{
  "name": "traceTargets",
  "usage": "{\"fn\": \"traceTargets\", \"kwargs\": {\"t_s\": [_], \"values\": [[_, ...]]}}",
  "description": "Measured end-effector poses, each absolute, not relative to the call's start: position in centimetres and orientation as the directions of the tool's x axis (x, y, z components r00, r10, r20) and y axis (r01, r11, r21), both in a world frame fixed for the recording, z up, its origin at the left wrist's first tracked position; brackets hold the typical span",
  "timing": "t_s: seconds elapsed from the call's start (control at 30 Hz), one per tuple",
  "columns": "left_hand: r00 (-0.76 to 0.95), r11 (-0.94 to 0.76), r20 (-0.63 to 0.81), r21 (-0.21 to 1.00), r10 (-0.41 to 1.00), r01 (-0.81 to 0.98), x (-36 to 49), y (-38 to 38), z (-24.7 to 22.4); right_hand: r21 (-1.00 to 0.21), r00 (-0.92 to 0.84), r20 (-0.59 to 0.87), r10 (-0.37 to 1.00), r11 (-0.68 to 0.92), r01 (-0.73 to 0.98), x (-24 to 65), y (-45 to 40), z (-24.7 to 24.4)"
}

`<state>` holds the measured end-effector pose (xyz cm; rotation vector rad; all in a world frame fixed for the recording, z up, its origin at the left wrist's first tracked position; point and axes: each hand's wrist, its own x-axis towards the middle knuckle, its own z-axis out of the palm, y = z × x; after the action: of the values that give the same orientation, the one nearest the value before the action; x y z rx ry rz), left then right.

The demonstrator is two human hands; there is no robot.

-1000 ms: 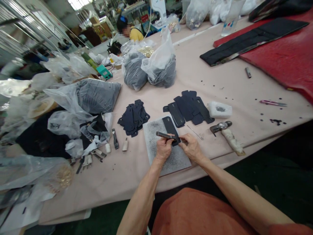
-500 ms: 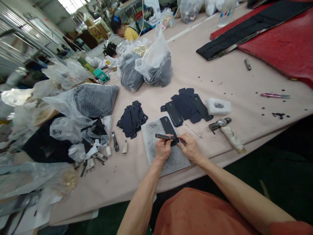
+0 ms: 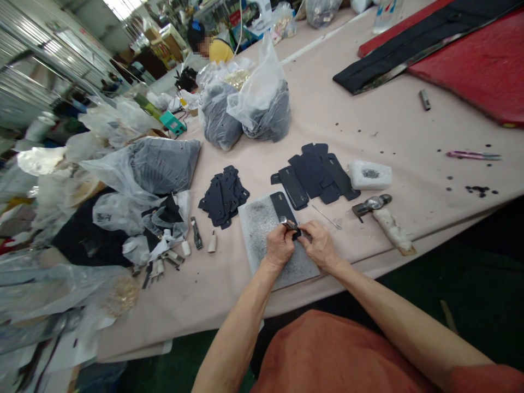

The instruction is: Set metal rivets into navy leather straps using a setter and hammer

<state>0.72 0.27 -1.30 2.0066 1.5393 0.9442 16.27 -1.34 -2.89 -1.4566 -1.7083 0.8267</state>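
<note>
Head view: your left hand (image 3: 280,243) is gripping a metal tool (image 3: 285,220) just below frame centre, its fingers covering much of the shaft. Your right hand (image 3: 317,243) is pinching the near end of a dark piece (image 3: 280,204) lying on the speckled board (image 3: 257,221). Fingers are hiding the tool's lower end; contact unclear. Right of centre, a hammer (image 3: 388,222) is lying. Upper left, bags (image 3: 268,114) are partly blocking a co-worker (image 3: 221,51).
</note>
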Motion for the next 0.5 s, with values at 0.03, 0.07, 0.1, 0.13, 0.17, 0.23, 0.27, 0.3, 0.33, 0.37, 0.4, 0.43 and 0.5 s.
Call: {"fn": "traceTargets", "kwargs": {"t_s": [0.03,0.07,0.1,0.13,0.17,0.23,0.27,0.3,0.33,0.37,0.4,0.43,0.5], "values": [[0.146,-0.285,0.253,0.693,0.956,0.662,0.8,0.3,-1.4,-0.841,-0.094,0.119,0.988,0.151,0.52,16.2,-1.3,-2.9],[0.143,-0.284,0.256,0.69,0.956,0.666,0.8,0.3,-1.4,-0.839,-0.1,0.116,0.988,0.151,0.523,16.2,-1.4,-2.9],[0.141,-0.283,0.256,0.688,0.956,0.668,0.9,0.3,-1.4,-0.837,-0.114,0.11,0.987,0.154,0.525,16.3,-1.4,-2.8],[0.14,-0.281,0.254,0.688,0.957,0.669,0.9,0.3,-1.4,-0.836,-0.128,0.105,0.986,0.158,0.526,16.4,-1.4,-2.6],[0.14,-0.278,0.251,0.689,0.958,0.67,0.8,0.3,-1.3,-0.834,-0.14,0.107,0.984,0.166,0.527,16.7,-1.5,-2.4],[0.147,-0.271,0.234,0.695,0.961,0.666,0.8,0.4,-1.2,-0.818,-0.137,0.14,0.981,0.193,0.541,17.8,-1.6,-1.5],[0.152,-0.267,0.223,0.699,0.963,0.664,0.8,0.4,-1.1,-0.801,-0.114,0.172,0.979,0.206,0.562,18.7,-1.7,-1.0],[0.157,-0.264,0.215,0.7,0.964,0.663,0.7,0.4,-1.1,-0.775,-0.075,0.21,0.975,0.213,0.595,19.9,-1.7,-0.5],[0.161,-0.264,0.211,0.7,0.964,0.664,0.7,0.4,-1.1,-0.74,-0.028,0.25,0.968,0.209,0.64,21.4,-1.8,0.1],[0.162,-0.264,0.211,0.697,0.964,0.667,0.7,0.4,-1.2,-0.698,0.023,0.285,0.958,0.191,0.69,23.0,-1.8,0.5],[0.157,-0.264,0.215,0.694,0.964,0.67,0.8,0.4,-1.3,-0.652,0.076,0.313,0.947,0.155,0.743,24.7,-1.9,0.8],[0.146,-0.26,0.221,0.691,0.964,0.675,0.8,0.4,-1.5,-0.6,0.13,0.333,0.934,0.103,0.794,26.4,-2.0,1.0],[0.121,-0.248,0.23,0.684,0.966,0.686,1.0,0.3,-1.7,-0.484,0.21,0.329,0.921,-0.027,0.875,29.5,-2.4,0.9]]}}
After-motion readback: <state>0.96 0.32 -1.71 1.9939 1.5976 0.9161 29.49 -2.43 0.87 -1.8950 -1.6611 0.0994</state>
